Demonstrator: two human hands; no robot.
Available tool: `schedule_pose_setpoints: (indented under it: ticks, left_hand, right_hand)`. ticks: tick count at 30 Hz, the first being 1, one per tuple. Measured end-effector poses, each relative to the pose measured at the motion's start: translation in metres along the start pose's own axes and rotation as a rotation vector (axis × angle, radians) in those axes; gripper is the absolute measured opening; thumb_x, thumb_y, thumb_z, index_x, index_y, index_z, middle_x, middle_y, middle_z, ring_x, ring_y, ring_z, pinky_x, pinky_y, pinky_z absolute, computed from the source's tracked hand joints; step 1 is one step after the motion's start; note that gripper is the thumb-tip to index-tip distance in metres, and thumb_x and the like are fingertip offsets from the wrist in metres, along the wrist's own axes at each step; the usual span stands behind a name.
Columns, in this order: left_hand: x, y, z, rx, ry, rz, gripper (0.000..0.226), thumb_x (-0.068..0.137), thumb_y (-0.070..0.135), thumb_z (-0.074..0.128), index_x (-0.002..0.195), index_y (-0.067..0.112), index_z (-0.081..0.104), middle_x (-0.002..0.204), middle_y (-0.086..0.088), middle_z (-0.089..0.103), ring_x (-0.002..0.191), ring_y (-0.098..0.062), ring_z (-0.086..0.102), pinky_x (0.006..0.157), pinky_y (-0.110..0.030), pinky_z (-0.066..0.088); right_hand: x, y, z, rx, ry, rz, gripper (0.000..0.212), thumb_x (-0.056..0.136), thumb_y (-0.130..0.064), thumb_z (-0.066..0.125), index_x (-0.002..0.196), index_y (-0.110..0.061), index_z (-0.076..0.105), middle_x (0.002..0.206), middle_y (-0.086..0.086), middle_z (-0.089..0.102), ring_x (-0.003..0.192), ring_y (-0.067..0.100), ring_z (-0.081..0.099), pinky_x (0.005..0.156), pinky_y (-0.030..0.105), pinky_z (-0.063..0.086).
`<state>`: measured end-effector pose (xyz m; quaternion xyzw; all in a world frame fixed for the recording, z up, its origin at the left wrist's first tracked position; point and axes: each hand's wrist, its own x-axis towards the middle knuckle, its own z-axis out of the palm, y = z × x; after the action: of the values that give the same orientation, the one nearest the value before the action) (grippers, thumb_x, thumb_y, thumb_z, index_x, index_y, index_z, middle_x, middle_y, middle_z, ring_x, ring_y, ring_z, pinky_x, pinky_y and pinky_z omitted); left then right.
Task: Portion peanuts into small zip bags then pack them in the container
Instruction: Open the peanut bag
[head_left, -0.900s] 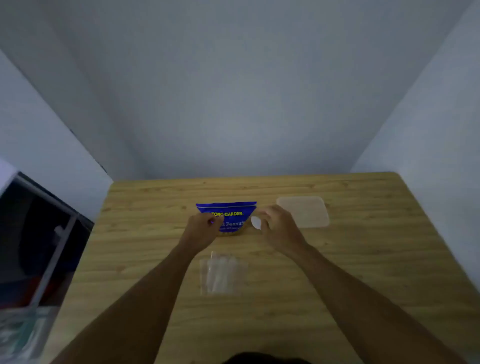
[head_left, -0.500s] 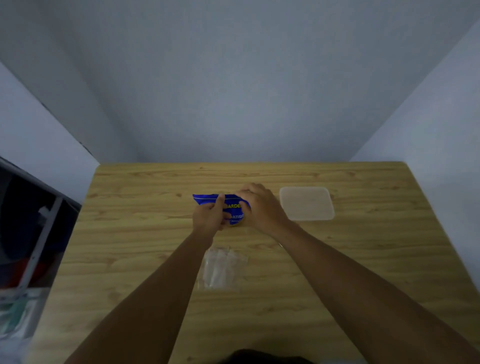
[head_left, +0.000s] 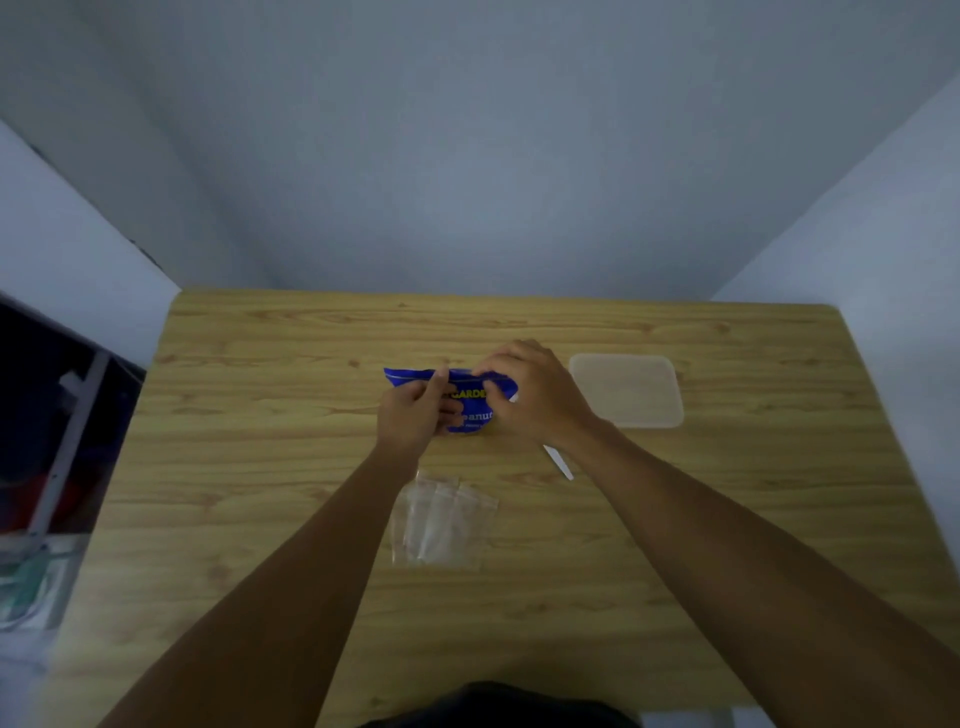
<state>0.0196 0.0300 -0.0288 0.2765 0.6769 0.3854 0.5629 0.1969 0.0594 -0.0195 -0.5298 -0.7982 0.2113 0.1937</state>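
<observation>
Head view: peanut packet (head_left: 470, 415) pinched at its top by both hands, prob. to tear it open.
Zip bags (head_left: 441, 519) lie nearest on surface (head_left: 260, 467), ready for filling; L hand (head_left: 413, 421) & R hand (head_left: 535, 395) curl on packet's top edge; container (head_left: 626, 389) waits far right.

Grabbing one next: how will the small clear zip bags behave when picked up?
The small clear plastic zip bags look thin and flat, so probably floppy and very light. They lie fanned and overlapping, so several may slide or lift together. Flat on the wooden table, edges may resist pinching.
</observation>
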Motion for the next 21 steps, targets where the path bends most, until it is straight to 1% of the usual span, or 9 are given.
schedule_pose_setpoints:
  ticks: [2, 3, 6, 9, 11, 13, 17, 19, 21]
  left_hand:
    - [0.0, 0.0, -0.001, 0.016, -0.011, 0.01, 0.036, 0.097, 0.04, 0.058, 0.094, 0.007, 0.072, 0.079, -0.014, 0.075, 0.064, -0.021, 0.069, 0.059, -0.031, 0.054]
    - [0.0, 0.001, 0.0, 0.023, -0.011, 0.013, 0.035, 0.097, 0.037, 0.058, 0.095, 0.005, 0.072, 0.079, -0.015, 0.075, 0.062, -0.021, 0.069, 0.055, -0.03, 0.051]
    - [-0.001, 0.004, 0.0, 0.019, -0.005, 0.008, 0.025, 0.097, 0.021, 0.057, 0.095, 0.0, 0.07, 0.082, -0.024, 0.072, 0.058, -0.022, 0.065, 0.045, -0.027, 0.042]
    - [-0.001, 0.006, 0.0, 0.009, 0.003, -0.016, 0.018, 0.089, 0.012, 0.057, 0.092, 0.002, 0.072, 0.08, -0.023, 0.073, 0.06, -0.025, 0.066, 0.043, -0.027, 0.04]
    - [0.0, 0.007, 0.001, -0.021, 0.016, -0.042, 0.017, 0.086, 0.014, 0.059, 0.09, 0.004, 0.072, 0.077, -0.02, 0.074, 0.061, -0.026, 0.067, 0.045, -0.028, 0.04]
    - [0.0, 0.007, 0.002, -0.053, 0.028, -0.071, 0.018, 0.086, 0.019, 0.06, 0.089, 0.005, 0.072, 0.075, -0.017, 0.074, 0.06, -0.025, 0.067, 0.048, -0.028, 0.042]
    - [0.002, 0.008, 0.005, -0.035, 0.032, -0.07, 0.038, 0.091, 0.044, 0.065, 0.087, 0.007, 0.073, 0.073, -0.014, 0.074, 0.058, -0.018, 0.068, 0.046, -0.026, 0.046]
    - [0.002, 0.006, 0.004, -0.025, 0.025, -0.042, 0.041, 0.092, 0.045, 0.064, 0.09, 0.005, 0.072, 0.075, -0.014, 0.075, 0.061, -0.02, 0.069, 0.046, -0.026, 0.047]
    - [0.002, 0.006, 0.003, -0.017, 0.011, -0.023, 0.039, 0.095, 0.042, 0.061, 0.093, 0.005, 0.071, 0.078, -0.014, 0.075, 0.063, -0.021, 0.07, 0.047, -0.026, 0.048]
  right_hand:
    - [0.004, 0.0, -0.003, 0.018, -0.062, -0.007, 0.017, 0.083, -0.014, 0.063, 0.093, -0.019, 0.076, 0.102, -0.004, 0.068, 0.1, 0.018, 0.057, 0.094, 0.039, 0.046]
    - [0.006, -0.001, -0.004, 0.028, -0.092, -0.001, 0.017, 0.083, -0.013, 0.063, 0.093, -0.017, 0.076, 0.102, -0.003, 0.068, 0.098, 0.018, 0.058, 0.092, 0.039, 0.047]
    - [0.01, -0.002, -0.003, 0.083, -0.112, 0.051, 0.022, 0.082, -0.013, 0.06, 0.098, -0.018, 0.075, 0.102, -0.006, 0.069, 0.095, 0.014, 0.061, 0.087, 0.038, 0.052]
    - [0.014, -0.004, -0.001, 0.154, -0.115, 0.097, 0.02, 0.085, -0.022, 0.058, 0.101, -0.025, 0.071, 0.102, -0.013, 0.069, 0.095, 0.01, 0.064, 0.083, 0.04, 0.056]
    - [0.017, -0.006, 0.0, 0.182, -0.115, 0.115, 0.017, 0.089, -0.027, 0.059, 0.101, -0.028, 0.07, 0.101, -0.015, 0.071, 0.096, 0.008, 0.065, 0.083, 0.041, 0.058]
    - [0.019, -0.007, -0.001, 0.184, -0.111, 0.105, 0.016, 0.092, -0.027, 0.061, 0.102, -0.028, 0.073, 0.099, -0.016, 0.073, 0.095, 0.005, 0.066, 0.085, 0.04, 0.058]
    - [0.02, -0.006, -0.002, 0.188, -0.105, 0.079, 0.017, 0.093, -0.025, 0.063, 0.104, -0.026, 0.077, 0.098, -0.015, 0.075, 0.092, 0.002, 0.067, 0.086, 0.037, 0.058]
    - [0.02, -0.003, -0.002, 0.195, -0.095, 0.073, 0.018, 0.093, -0.026, 0.065, 0.104, -0.027, 0.078, 0.1, -0.014, 0.076, 0.093, 0.001, 0.068, 0.086, 0.037, 0.058]
    - [0.018, 0.0, -0.003, 0.204, -0.081, 0.06, 0.02, 0.092, -0.026, 0.066, 0.106, -0.028, 0.079, 0.103, -0.012, 0.077, 0.095, 0.001, 0.069, 0.086, 0.037, 0.059]
